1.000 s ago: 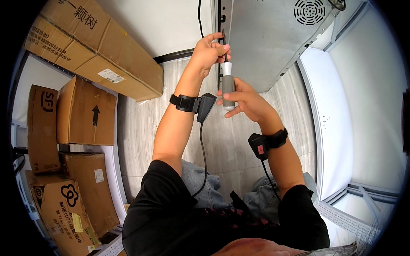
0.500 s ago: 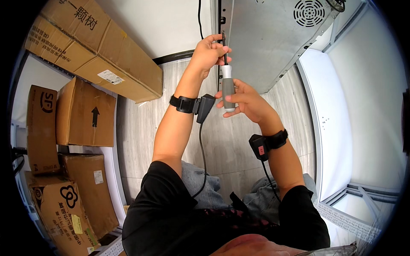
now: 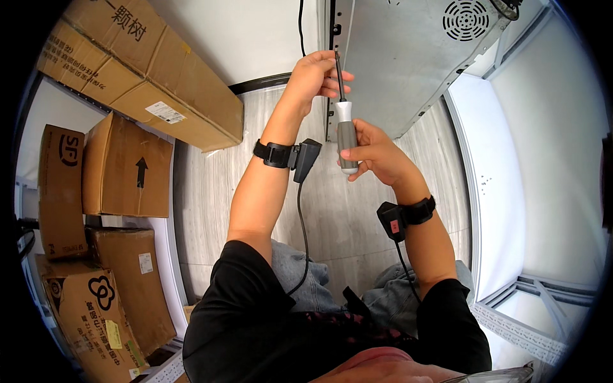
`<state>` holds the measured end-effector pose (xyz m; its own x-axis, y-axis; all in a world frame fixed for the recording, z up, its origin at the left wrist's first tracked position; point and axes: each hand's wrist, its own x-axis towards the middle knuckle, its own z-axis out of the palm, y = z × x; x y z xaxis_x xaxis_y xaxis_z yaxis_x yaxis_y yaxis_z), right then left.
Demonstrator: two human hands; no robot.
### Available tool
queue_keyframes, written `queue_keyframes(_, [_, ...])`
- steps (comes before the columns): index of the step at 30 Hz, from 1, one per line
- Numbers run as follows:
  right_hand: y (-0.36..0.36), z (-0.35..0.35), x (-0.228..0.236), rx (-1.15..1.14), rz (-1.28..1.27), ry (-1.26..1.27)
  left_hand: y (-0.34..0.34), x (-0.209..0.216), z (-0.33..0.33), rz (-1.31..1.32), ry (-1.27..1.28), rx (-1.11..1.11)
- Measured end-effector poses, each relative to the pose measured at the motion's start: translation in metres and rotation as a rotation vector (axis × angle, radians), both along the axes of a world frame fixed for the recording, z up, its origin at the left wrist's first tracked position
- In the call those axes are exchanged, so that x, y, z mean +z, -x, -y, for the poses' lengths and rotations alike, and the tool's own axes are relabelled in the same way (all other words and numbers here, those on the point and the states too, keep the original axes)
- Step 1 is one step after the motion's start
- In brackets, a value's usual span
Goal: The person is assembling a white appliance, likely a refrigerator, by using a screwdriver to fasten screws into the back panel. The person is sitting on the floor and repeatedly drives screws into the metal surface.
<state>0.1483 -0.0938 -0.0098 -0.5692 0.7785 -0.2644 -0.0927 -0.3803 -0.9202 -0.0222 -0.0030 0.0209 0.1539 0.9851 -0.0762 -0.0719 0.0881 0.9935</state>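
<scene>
A screwdriver (image 3: 345, 124) with a grey and white handle and a thin dark shaft stands nearly upright at the top centre of the view, its tip pointing up against the edge of a grey metal panel (image 3: 408, 57). The right hand (image 3: 377, 153) is wrapped around the grey handle, fingers curled closed on it, with the thumb and fingertips showing on the handle's near side. The left hand (image 3: 316, 75) is higher up, its fingers pinched closed around the shaft near the tip, right at the panel's edge. Whether the tip sits in a screw cannot be told.

The panel is the sheet-metal side of an appliance, with a round vent grille (image 3: 469, 19) near the top and a row of small holes along its left edge. A black cable (image 3: 300, 19) hangs just left of it against a white wall.

Each wrist carries a black strap with a small black device (image 3: 305, 158), and a thin cord runs from each toward the body. The person wears a black top and grey trousers and sits on a pale wood-grain floor (image 3: 211, 191).

Well to the left, brown boxes (image 3: 121, 166) are stacked and leaning, one long box (image 3: 147, 70) lying across the top left. White framing (image 3: 523, 306) runs along the right side.
</scene>
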Motion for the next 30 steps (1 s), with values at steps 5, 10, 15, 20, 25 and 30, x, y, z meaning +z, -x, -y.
queue_keyframes(5, [-0.018,0.003,0.003,0.041,0.060,0.022,-0.002,-0.001,-0.001,-0.043,-0.034,-0.014])
queue_keyframes(10, [-0.069,-0.007,0.037,0.105,0.266,-0.062,-0.021,-0.006,-0.011,0.023,-0.186,-0.016])
queue_keyframes(15, [-0.152,-0.006,0.066,-0.015,0.589,-0.270,-0.076,-0.002,-0.010,0.348,-0.208,-0.150])
queue_keyframes(20, [-0.244,0.026,0.035,-0.281,0.549,-0.245,-0.173,-0.031,0.004,0.447,-0.070,-0.295])
queue_keyframes(25, [-0.313,0.090,-0.087,-0.511,0.387,-0.023,-0.282,-0.121,0.010,0.201,0.192,-0.450])
queue_keyframes(30, [-0.354,0.163,-0.182,-0.814,0.114,0.252,-0.381,-0.188,0.045,-0.135,0.402,-0.612])
